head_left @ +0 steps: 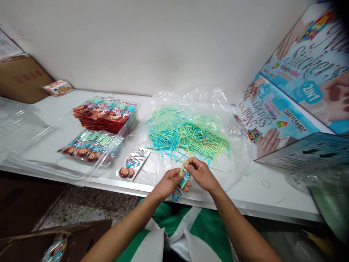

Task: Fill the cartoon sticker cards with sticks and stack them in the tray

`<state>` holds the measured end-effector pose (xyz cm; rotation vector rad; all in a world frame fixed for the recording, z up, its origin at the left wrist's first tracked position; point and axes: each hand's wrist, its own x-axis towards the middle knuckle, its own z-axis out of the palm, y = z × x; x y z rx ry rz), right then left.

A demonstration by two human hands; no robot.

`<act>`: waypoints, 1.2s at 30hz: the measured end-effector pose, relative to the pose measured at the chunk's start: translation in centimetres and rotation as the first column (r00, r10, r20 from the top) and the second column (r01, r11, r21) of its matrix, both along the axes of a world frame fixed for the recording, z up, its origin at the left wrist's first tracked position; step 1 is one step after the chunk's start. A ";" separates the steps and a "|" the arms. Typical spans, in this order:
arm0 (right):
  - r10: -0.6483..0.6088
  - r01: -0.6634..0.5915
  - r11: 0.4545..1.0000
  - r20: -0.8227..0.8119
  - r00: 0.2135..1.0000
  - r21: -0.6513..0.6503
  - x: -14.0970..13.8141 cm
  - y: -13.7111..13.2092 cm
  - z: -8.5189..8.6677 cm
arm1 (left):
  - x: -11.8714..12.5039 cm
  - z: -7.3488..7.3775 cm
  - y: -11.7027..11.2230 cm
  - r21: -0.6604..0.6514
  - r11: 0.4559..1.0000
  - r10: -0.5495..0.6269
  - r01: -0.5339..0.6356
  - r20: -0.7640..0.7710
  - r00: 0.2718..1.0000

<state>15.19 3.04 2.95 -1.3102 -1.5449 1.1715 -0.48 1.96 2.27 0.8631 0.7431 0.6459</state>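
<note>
Just over the table's front edge, my left hand [171, 182] is closed round a small clear printed packet [185, 179] with thin green and blue sticks in it. My right hand [202, 174] pinches the tops of the sticks at the packet's upper end; its fingertips partly hide them. Beyond both hands a loose heap of thin green and blue sticks [188, 136], with a few pink ones, lies on a clear plastic bag [237, 153]. To the left of my left hand, a flat printed packet [133, 163] lies on the table.
Filled packets [105, 112] stand stacked at the left, with another row of filled packets [88, 145] in front, by a clear plastic tray [51, 154]. Large printed boxes [294, 109] fill the right side. A rubber band [265, 183] lies front right; a brown carton [23, 78] stands far left.
</note>
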 end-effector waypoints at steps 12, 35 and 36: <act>-0.024 0.027 0.999 0.123 0.992 -0.026 0.4 -0.3 0.2 | -0.3 -0.4 0.2 0.003 1.000 0.021 -0.021 -0.026 0.999; -0.459 0.468 0.882 -0.315 0.830 -0.051 2.0 1.9 0.7 | -0.6 -1.2 0.0 0.073 0.996 0.055 -0.052 -0.043 0.998; -0.477 0.489 0.871 -0.323 0.818 -0.049 2.3 1.9 0.7 | -0.8 -1.2 0.0 0.109 0.992 0.076 -0.071 -0.050 0.996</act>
